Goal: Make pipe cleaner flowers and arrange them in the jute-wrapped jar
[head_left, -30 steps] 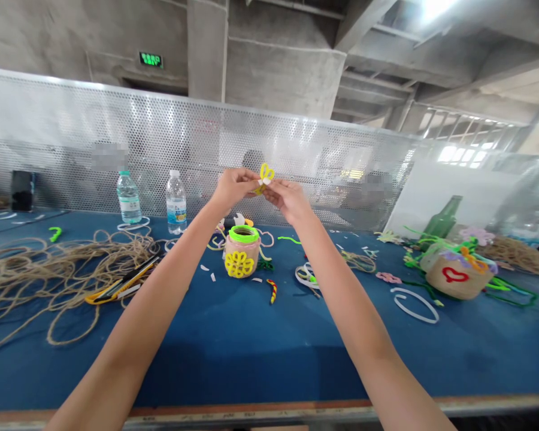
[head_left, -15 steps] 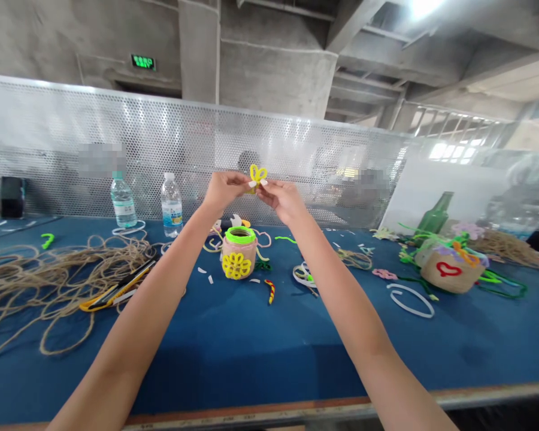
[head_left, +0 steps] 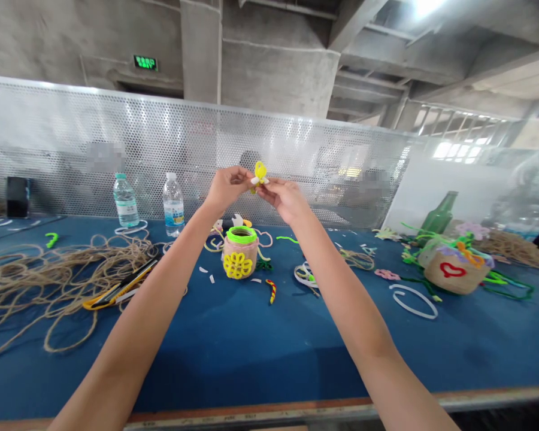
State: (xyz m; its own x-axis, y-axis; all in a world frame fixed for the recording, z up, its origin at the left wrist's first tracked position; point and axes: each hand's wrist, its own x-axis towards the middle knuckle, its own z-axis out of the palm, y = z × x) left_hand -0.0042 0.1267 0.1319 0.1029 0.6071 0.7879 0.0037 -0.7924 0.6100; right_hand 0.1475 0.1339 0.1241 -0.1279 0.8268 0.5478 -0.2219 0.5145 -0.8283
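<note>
Although your left hand [head_left: 227, 188] and right hand [head_left: 285, 200] are both closed in a fingertip pinch, the yellow pipe-cleaner piece [head_left: 260, 175] stands clear above them, level with your eyeline's lower edge of the screen; your fingers hide how its base is joined. Below your hands stands a twine-wrapped jar [head_left: 241, 254] with a green rim and a yellow knot motif. Left of your left hand, the blue label on a water bottle [head_left: 173, 206] is too small to read, and the green lit sign [head_left: 145, 63] overhead is equally illegible. Blurred patches cover parts of the perforated metal screen [head_left: 206, 140] ahead. Your left forearm touches the edge of a yellow utility knife [head_left: 119, 287] beside loose jute twine [head_left: 58, 281] on the blue tabletop [head_left: 233, 371]. Right of your right hand sit a green glass bottle [head_left: 438, 215] and a burlap basket [head_left: 453, 272] marked with a red heart, below bare concrete beams [head_left: 368, 60].
</note>
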